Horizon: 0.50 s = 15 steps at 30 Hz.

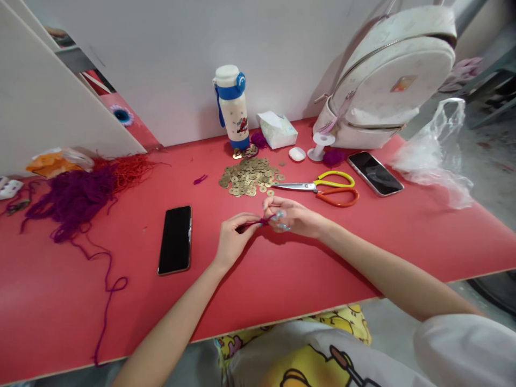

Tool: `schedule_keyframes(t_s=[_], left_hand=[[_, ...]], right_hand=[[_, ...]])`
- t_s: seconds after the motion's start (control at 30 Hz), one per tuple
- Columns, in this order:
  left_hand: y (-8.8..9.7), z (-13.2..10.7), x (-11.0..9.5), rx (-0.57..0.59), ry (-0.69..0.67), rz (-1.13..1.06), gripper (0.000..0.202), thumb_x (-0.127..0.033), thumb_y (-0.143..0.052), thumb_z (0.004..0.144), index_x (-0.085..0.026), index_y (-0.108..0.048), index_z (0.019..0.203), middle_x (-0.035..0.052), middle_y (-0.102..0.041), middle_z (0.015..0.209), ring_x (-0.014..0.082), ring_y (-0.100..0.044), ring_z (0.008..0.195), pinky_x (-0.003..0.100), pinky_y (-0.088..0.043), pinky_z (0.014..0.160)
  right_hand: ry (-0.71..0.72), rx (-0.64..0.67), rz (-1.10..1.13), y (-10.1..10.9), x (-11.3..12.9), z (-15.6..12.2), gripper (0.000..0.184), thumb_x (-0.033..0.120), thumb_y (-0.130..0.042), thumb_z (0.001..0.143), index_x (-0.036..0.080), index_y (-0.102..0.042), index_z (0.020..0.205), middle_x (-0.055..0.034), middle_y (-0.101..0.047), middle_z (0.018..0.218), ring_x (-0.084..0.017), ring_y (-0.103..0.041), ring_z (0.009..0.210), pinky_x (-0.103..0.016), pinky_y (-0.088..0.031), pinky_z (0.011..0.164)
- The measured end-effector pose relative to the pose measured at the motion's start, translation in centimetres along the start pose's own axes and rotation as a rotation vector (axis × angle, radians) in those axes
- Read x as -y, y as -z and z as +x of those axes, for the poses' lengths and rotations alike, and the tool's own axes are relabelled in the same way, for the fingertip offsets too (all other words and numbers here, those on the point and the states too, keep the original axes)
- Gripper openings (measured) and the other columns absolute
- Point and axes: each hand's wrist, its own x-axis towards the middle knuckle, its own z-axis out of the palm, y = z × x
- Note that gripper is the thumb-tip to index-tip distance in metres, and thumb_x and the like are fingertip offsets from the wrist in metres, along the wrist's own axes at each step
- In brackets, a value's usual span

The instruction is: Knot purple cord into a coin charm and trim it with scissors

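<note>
Above the red table, my left hand [237,236] pinches a short length of purple cord [264,221] between thumb and fingers. My right hand [293,217] grips the cord's other side, its fingers curled and close to the left fingertips. What lies inside the curled right fingers is partly hidden. Just beyond both hands spreads a heap of brass coins [250,174] with holes in the middle. Scissors [318,186] with one yellow and one orange handle lie beside the coins, blades pointing left.
A black phone [175,240] lies left of my hands, another phone [375,173] at the right. Purple yarn [76,199] and red yarn [131,172] pile at the left. A bottle [234,110], tissue pack [279,130], white spool [321,146], backpack [391,80] and plastic bag [437,156] stand behind.
</note>
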Motion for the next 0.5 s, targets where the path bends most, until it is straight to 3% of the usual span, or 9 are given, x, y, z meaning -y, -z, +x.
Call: schedule_keyframes(t_s=[0.07, 0.13, 0.23, 0.3, 0.4, 0.5], left_hand=[[-0.1, 0.0, 0.0, -0.008, 0.010, -0.002, 0.006, -0.019, -0.070, 0.079, -0.019, -0.077, 0.078, 0.0058, -0.078, 0.084, 0.0193, -0.072, 0.078, 0.029, -0.058, 0.076], [-0.1, 0.0, 0.1, -0.025, 0.030, -0.005, 0.005, -0.020, -0.072, 0.077, -0.020, -0.077, 0.077, 0.0055, -0.078, 0.083, 0.0195, -0.072, 0.078, 0.030, -0.057, 0.076], [-0.1, -0.1, 0.3, -0.060, 0.079, -0.025, 0.004, -0.023, -0.075, 0.075, -0.020, -0.078, 0.077, 0.0052, -0.078, 0.082, 0.0198, -0.072, 0.077, 0.029, -0.057, 0.075], [0.0, -0.1, 0.5, -0.087, 0.117, -0.048, 0.005, -0.024, -0.075, 0.074, -0.020, -0.078, 0.076, 0.0051, -0.078, 0.082, 0.0198, -0.072, 0.077, 0.029, -0.057, 0.073], [0.0, 0.0, 0.7, -0.136, 0.164, -0.075, 0.008, -0.027, -0.077, 0.073, -0.019, -0.078, 0.076, 0.0053, -0.078, 0.081, 0.0197, -0.071, 0.074, 0.029, -0.057, 0.070], [0.0, 0.2, 0.8, -0.173, 0.190, -0.108, 0.010, -0.027, -0.077, 0.072, -0.019, -0.078, 0.077, 0.0057, -0.078, 0.080, 0.0199, -0.072, 0.073, 0.029, -0.057, 0.069]], right_hand=[[-0.039, -0.001, 0.181, 0.1, 0.7, -0.2, 0.029, 0.030, -0.076, 0.075, 0.020, -0.061, 0.097, 0.0035, -0.049, 0.076, -0.006, -0.039, 0.054, -0.018, -0.037, 0.047], [0.007, -0.088, 0.277, 0.3, 1.4, -0.2, 0.025, 0.031, -0.074, 0.074, 0.022, -0.062, 0.094, 0.0035, -0.049, 0.072, -0.007, -0.040, 0.054, -0.019, -0.039, 0.048], [0.169, -0.289, 0.214, 1.0, 1.9, -0.1, 0.020, 0.035, -0.069, 0.077, 0.026, -0.063, 0.094, -0.0009, -0.061, 0.089, -0.011, -0.052, 0.064, -0.022, -0.047, 0.053], [0.294, -0.425, 0.003, 1.4, 1.7, 0.1, 0.018, 0.035, -0.065, 0.081, 0.028, -0.063, 0.098, -0.0025, -0.062, 0.116, -0.015, -0.061, 0.084, -0.025, -0.053, 0.063], [0.474, -0.581, -0.490, 1.5, 1.0, 0.3, 0.011, 0.033, -0.063, 0.087, 0.027, -0.067, 0.095, -0.0033, -0.051, 0.140, -0.021, -0.058, 0.115, -0.033, -0.056, 0.085], [0.542, -0.536, -0.893, 0.8, -0.1, 0.2, 0.009, 0.031, -0.067, 0.087, 0.024, -0.072, 0.087, -0.0063, -0.049, 0.143, -0.027, -0.047, 0.132, -0.045, -0.045, 0.107]])
